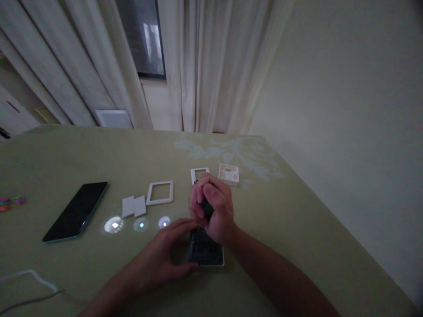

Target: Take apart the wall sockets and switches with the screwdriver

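A wall switch panel point(206, 252) lies black back up on the table, with a white edge showing along its right and near sides. My left hand point(161, 251) grips its left side, the thumb at the near corner and the fingers at the far one. Above the panel's far end, my right hand point(218, 211) is closed around a screwdriver point(207, 208) with a dark green handle. The handle stands roughly upright over the panel. My fingers hide the tip, so its exact contact point cannot be seen.
Beyond my hands lie a white frame point(160, 203), two white plates point(128, 207), another white frame point(200, 169) partly hidden, and a white mounting box point(228, 175). A tablet or large phone point(77, 212) lies left. A cable point(31, 271) is at near left. A wall point(357, 154) borders the right.
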`<state>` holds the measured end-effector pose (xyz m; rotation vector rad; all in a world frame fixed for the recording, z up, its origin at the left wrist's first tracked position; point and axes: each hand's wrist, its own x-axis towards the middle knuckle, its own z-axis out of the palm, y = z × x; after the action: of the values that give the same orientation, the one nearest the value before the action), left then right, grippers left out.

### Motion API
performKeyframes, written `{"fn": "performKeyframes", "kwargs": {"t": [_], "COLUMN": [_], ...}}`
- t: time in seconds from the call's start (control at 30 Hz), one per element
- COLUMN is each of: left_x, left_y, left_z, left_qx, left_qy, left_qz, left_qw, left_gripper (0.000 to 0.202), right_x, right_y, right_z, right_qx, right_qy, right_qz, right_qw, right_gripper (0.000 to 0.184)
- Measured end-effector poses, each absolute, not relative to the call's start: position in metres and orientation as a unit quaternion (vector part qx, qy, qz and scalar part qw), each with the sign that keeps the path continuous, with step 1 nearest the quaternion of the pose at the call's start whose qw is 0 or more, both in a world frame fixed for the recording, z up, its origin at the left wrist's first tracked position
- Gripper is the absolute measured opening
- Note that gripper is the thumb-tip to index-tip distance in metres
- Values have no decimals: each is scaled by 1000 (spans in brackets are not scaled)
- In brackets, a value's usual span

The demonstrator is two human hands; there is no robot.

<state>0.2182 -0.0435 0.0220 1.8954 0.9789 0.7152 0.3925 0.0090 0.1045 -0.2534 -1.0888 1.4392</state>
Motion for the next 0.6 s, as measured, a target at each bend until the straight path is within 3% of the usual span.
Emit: {"fn": "performKeyframes", "kwargs": {"t": [0.37, 0.5, 0.6], "left_x": [218, 223, 226], "left_y": [-41, -43, -44], "left_z": [23, 27, 29], "left_qx": [777, 775, 770], "left_qy": [389, 389, 398], "left_qz": [281, 294, 304], "left_qw": [407, 403, 395], "left_gripper": [79, 63, 55], "right_x": [395, 403, 411], "right_y": [9, 8, 8], "right_z": [99, 107, 120], "right_qx": [-73, -58, -69], "right_qy": [-492, -579, -698], "right_qz": [611, 592, 484], "right_qw": [616, 558, 524], "right_gripper": [30, 30, 19]}}
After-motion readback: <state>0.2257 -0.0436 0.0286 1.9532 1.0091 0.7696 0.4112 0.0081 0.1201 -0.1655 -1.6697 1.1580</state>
